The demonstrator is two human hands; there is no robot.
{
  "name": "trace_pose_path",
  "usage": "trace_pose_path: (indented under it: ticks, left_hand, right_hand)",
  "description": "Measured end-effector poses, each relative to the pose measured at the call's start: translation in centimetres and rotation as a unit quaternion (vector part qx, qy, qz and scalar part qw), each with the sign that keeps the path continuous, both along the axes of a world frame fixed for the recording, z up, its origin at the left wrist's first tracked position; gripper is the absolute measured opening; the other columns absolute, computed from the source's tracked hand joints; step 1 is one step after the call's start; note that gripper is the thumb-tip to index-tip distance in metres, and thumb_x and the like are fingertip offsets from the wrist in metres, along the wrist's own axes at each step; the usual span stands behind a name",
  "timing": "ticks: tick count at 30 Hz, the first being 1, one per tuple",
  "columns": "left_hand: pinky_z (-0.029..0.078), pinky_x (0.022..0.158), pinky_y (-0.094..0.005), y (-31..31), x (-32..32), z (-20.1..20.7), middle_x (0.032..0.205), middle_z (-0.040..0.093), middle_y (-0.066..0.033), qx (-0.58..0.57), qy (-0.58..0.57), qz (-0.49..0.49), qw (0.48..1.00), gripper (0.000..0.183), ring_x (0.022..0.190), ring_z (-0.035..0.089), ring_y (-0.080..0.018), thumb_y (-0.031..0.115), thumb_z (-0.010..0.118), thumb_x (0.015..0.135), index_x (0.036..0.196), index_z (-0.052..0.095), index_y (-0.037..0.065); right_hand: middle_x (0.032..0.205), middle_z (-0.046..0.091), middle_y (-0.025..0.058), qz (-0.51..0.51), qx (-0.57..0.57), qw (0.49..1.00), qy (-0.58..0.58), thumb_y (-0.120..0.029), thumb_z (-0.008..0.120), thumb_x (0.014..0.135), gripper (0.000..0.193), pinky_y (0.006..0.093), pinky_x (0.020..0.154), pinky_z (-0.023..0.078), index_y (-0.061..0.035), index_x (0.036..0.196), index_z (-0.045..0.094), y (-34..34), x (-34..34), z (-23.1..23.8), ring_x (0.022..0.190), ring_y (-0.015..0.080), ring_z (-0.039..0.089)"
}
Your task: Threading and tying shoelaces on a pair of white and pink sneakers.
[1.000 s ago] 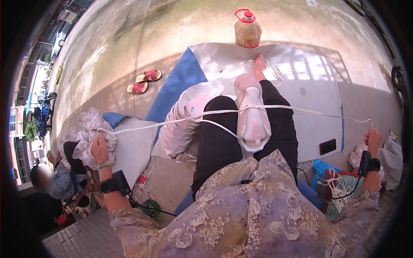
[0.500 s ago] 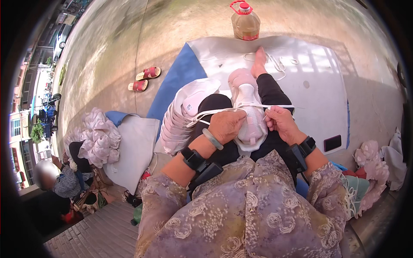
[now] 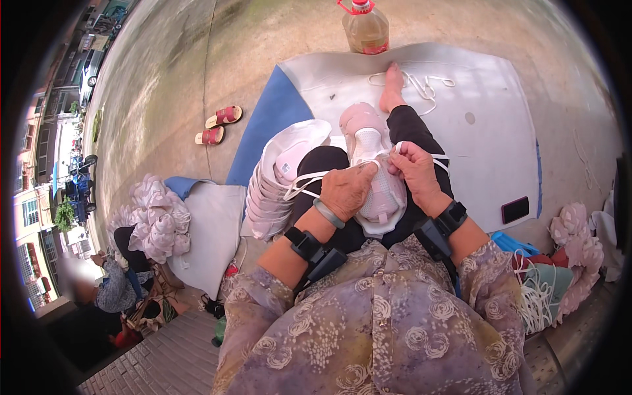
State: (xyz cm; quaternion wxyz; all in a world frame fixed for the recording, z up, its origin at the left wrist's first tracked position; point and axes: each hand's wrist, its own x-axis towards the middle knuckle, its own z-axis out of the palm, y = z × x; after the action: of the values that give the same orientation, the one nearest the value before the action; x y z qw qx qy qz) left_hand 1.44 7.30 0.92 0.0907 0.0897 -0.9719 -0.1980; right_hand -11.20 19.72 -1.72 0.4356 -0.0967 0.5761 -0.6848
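Observation:
A pale pink and white shoe upper lies lengthwise across my lap, between my dark-trousered knees. A white shoelace crosses its middle, with loose lengths out to both sides. My left hand pinches the lace at the upper's left edge, thumb pointing across it. On the other side my right hand grips the lace between thumb and fingers, close to the left thumb. Whether the lace is looped or knotted between them is too small to tell. By my left knee leans a nested stack of similar uppers.
A white mat with a blue underside lies before me, bearing a phone and loose laces. Beyond stands a large bottle. Left are red slippers, piled uppers and another person. Bundled laces lie right.
My right hand has moved left and slightly up, nearer my left hand, and the lace no longer stretches straight out to the right. The view has shifted slightly.

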Motion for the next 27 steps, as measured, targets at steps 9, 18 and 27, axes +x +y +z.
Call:
trace_pose_path:
  ticks: [9, 18, 27]
  left_hand:
    - [0.046, 0.044, -0.0386, -0.1, 0.0, 0.0, 0.067, 0.059, -0.0073, -0.005, -0.014, -0.002, 1.000, 0.017, 0.056, 0.060, -0.0291, 0.016, 0.051, 0.081, 0.097, 0.054, 0.015]
    - [0.046, 0.045, -0.0382, -0.1, -0.2, 0.5, 0.067, 0.059, -0.0075, 0.005, -0.006, -0.006, 1.000, 0.016, 0.056, 0.060, -0.0284, 0.016, 0.051, 0.081, 0.097, 0.052, 0.013]
    - [0.043, 0.051, -0.0231, -1.8, 1.0, 2.5, 0.071, 0.061, -0.0068, 0.503, -0.056, 0.143, 0.850, 0.016, 0.062, 0.061, -0.0141, 0.010, 0.054, 0.083, 0.096, 0.061, 0.005]
  right_hand:
    - [0.067, 0.055, -0.0044, -0.006, 0.009, 0.999, 0.038, -0.007, 0.056, 0.086, 0.003, 0.0164, 0.054, 0.037, -0.0066, 0.084, 0.057, -0.1, 0.3, -0.4, 0.059, 0.0016, 0.049]
    - [0.073, 0.057, 0.0106, -0.003, 0.071, 0.918, 0.390, -0.004, 0.059, 0.077, 0.008, 0.0311, 0.059, 0.045, -0.0023, 0.084, 0.056, -0.6, 0.6, -0.9, 0.062, 0.0225, 0.057]
    - [0.075, 0.059, 0.0132, 0.007, 0.089, 0.907, 0.411, -0.015, 0.060, 0.079, 0.014, 0.0367, 0.061, 0.046, -0.0025, 0.077, 0.055, -0.9, 0.8, -0.6, 0.066, 0.0305, 0.058]
